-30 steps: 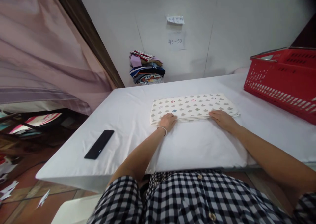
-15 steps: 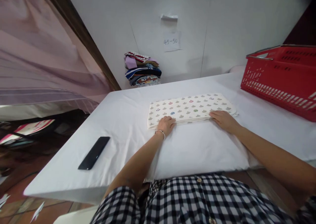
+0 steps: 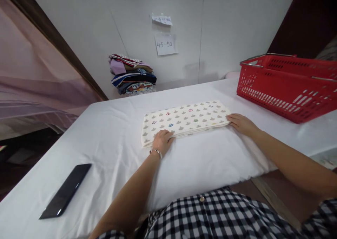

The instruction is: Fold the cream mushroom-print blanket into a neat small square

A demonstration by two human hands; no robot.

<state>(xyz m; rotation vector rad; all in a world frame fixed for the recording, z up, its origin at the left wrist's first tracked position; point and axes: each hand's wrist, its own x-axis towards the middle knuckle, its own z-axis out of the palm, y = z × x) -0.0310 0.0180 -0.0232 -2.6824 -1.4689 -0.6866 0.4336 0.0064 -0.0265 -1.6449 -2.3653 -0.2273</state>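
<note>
A cream cloth (image 3: 184, 118) with grey, red, blue and green motifs lies folded into a long flat strip on the white-covered table (image 3: 202, 168). At its near edge, toward the left end, rests my left hand (image 3: 162, 140), a bracelet on the wrist; its fingers are closed on the cloth's layered edge. My right hand (image 3: 240, 123) touches the cloth's right end, fingers together at the corner, their tips partly hidden. The layers show along the near edge between the hands.
A black phone (image 3: 66, 191) lies on the table at the left. Folded clothes (image 3: 133, 73) are stacked beyond the far edge by the wall. A red basket (image 3: 285, 88) stands at the right. Paper signs (image 3: 165, 44) hang on the wall.
My right hand has slid from the cloth's near edge to its right end. The left hand stays at the near edge. The whole view has shifted, with the phone nearer.
</note>
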